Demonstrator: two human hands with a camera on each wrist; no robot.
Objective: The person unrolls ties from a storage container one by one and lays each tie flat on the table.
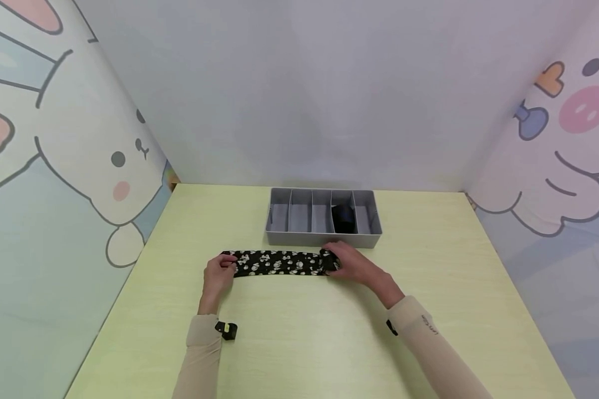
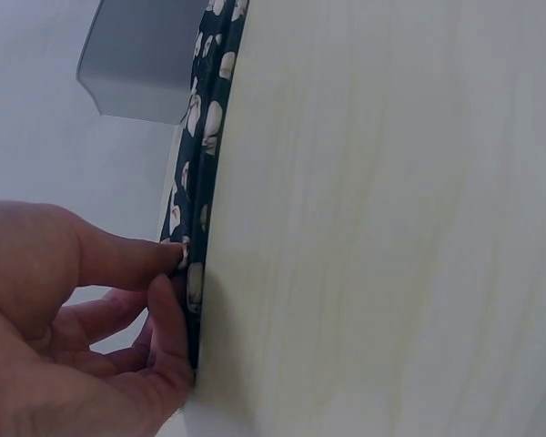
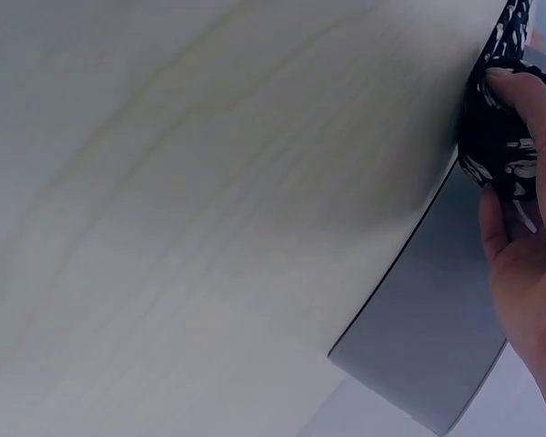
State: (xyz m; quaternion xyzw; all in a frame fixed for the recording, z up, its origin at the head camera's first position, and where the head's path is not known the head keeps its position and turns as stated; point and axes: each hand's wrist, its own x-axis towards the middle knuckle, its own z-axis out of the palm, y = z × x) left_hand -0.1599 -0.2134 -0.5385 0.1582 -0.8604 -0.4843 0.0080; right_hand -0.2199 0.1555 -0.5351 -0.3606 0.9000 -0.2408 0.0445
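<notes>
A long flat strip of black cloth (image 1: pixel 277 262) with a white print lies across the table in front of the grey box. Its right end is rolled into a thick bundle (image 3: pixel 505 127), which my right hand (image 1: pixel 351 263) grips between thumb and fingers. A small white tag or string pokes out of the roll near my fingers in the right wrist view. At the far left end, my left hand (image 1: pixel 221 272) pinches the cloth's edge between thumb and fingertips, as the left wrist view shows up close.
The grey box (image 1: pixel 324 239) with a row of several compartments stands just behind the cloth. A rolled black item (image 1: pixel 343 219) sits in its second compartment from the right. Pale curtains printed with cartoon animals (image 1: pixel 95 166) border the light wooden table (image 1: pixel 289 332).
</notes>
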